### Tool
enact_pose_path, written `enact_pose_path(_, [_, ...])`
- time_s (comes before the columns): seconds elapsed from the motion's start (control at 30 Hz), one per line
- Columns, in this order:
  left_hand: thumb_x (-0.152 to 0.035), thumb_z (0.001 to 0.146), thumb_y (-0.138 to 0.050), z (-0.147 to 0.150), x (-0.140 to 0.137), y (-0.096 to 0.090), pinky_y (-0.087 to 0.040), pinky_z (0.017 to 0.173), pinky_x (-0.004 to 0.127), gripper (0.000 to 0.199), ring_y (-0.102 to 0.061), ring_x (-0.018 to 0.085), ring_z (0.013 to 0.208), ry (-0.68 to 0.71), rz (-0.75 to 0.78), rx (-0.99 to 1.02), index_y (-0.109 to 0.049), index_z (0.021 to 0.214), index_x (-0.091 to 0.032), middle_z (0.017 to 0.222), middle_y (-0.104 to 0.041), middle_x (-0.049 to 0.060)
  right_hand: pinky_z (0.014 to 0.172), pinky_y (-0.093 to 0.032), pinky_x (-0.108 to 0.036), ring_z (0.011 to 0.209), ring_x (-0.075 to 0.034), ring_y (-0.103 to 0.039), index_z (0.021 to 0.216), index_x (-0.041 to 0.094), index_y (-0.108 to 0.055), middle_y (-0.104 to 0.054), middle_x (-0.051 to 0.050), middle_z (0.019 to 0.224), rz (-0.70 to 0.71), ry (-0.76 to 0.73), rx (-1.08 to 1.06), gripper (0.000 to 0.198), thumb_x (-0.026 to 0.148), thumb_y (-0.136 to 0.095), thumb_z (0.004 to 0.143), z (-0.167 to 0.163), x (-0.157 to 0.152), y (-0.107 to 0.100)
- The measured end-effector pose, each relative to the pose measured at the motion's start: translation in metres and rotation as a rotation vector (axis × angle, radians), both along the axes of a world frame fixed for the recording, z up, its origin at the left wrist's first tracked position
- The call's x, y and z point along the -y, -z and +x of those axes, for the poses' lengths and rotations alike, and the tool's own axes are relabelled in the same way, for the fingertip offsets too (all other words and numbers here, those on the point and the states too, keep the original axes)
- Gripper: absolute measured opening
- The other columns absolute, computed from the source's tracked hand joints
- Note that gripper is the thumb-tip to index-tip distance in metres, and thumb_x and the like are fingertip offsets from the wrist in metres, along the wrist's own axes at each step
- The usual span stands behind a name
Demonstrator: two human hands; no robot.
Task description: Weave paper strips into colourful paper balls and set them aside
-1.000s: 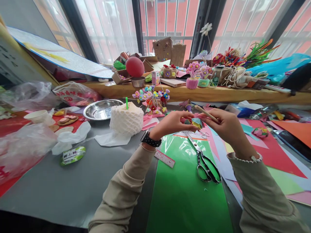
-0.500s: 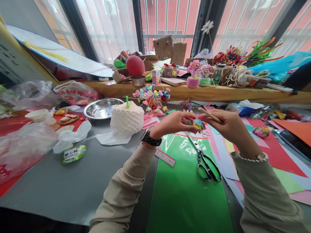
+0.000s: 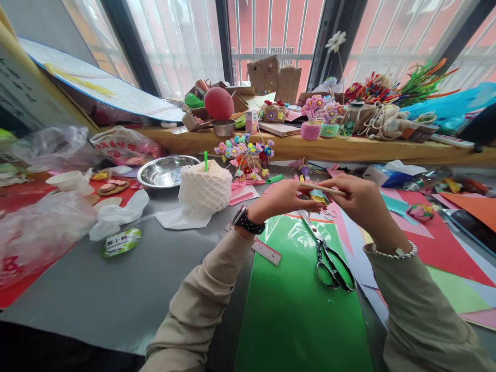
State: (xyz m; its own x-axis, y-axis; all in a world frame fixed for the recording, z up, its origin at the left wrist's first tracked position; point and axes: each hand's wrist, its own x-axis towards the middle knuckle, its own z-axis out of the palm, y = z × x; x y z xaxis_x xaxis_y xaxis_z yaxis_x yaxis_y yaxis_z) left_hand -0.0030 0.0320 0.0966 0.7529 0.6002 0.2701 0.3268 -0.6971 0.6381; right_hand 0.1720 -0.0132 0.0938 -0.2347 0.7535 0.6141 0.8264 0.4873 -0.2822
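Observation:
My left hand (image 3: 284, 200) is closed on a small folded paper piece (image 3: 318, 196) in yellow and light blue, partly hidden by the fingers. Between the fingers of my right hand (image 3: 358, 202) is a thin wooden stick (image 3: 327, 189), lying nearly level with its tip over the paper piece. Whether the tip touches the paper I cannot tell. Below both hands, black-handled scissors (image 3: 327, 253) lie partly spread on a green sheet (image 3: 298, 310). A pink-and-white ruler (image 3: 267, 251) rests at the sheet's left edge.
To the left stand a white netted block (image 3: 205, 188) with a green stick and a steel bowl (image 3: 145, 178). Coloured papers (image 3: 445, 253) and a folded paper flower (image 3: 420, 212) lie right. Craft flowers (image 3: 244, 155) stand behind; a wooden ledge (image 3: 287, 146) holds more items.
My right hand has brought the stick left and lower, from a slant to nearly level across the paper piece. The view has shifted slightly.

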Motion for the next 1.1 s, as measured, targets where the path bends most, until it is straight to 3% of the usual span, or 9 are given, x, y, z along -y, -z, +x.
enact_pose_path(0.23, [-0.033,0.071,-0.058,-0.007,-0.005,0.001,-0.043,0.071,0.026,0.034,-0.057,0.012,0.081,0.224,-0.447,0.170,-0.054,0.098,-0.013,0.091,-0.061,0.006,0.052,-0.042,-0.025,0.063,-0.015,-0.058,0.086,0.019,-0.067,-0.067,-0.003,0.074,-0.113,-0.007,-0.247,0.021,0.032,-0.057,0.074,0.005,0.001,-0.002])
enact_pose_path(0.37, [-0.028,0.070,-0.060,-0.011,-0.010,0.002,-0.044,0.072,0.029,0.036,-0.058,0.013,0.082,0.248,-0.545,0.213,-0.051,0.102,-0.014,0.095,-0.060,0.007,0.056,-0.045,-0.027,0.068,-0.017,-0.060,0.087,0.019,-0.066,-0.068,-0.004,0.079,-0.169,-0.049,-0.347,0.022,0.033,-0.058,0.073,0.006,0.006,-0.006])
enact_pose_path(0.5, [-0.022,0.073,-0.058,-0.014,-0.013,0.004,-0.044,0.072,0.027,0.031,-0.058,0.013,0.084,0.363,-0.656,0.322,-0.050,0.102,-0.014,0.098,-0.060,0.008,0.055,-0.045,-0.027,0.067,-0.017,-0.060,0.087,0.020,-0.066,-0.067,-0.004,0.077,-0.158,-0.035,-0.370,0.021,0.033,-0.057,0.074,0.007,0.008,-0.008])
enact_pose_path(0.73, [-0.022,0.076,-0.056,-0.016,-0.014,0.006,-0.044,0.076,0.026,0.030,-0.059,0.015,0.090,0.464,-0.730,0.367,-0.052,0.105,-0.014,0.105,-0.060,0.011,0.058,-0.045,-0.027,0.069,-0.016,-0.058,0.075,0.020,-0.066,-0.064,-0.003,0.075,-0.076,-0.107,-0.291,0.015,0.033,-0.059,0.073,0.009,0.006,-0.010])
enact_pose_path(1.1, [-0.019,0.074,-0.057,-0.015,-0.012,0.004,-0.041,0.083,0.030,0.026,-0.056,0.016,0.095,0.375,-0.718,0.309,-0.055,0.100,-0.013,0.105,-0.059,0.009,0.046,-0.033,-0.023,0.050,-0.010,-0.044,0.073,0.017,-0.064,-0.057,-0.001,0.061,-0.159,-0.042,-0.173,0.028,0.042,-0.052,0.076,0.008,0.007,-0.009])
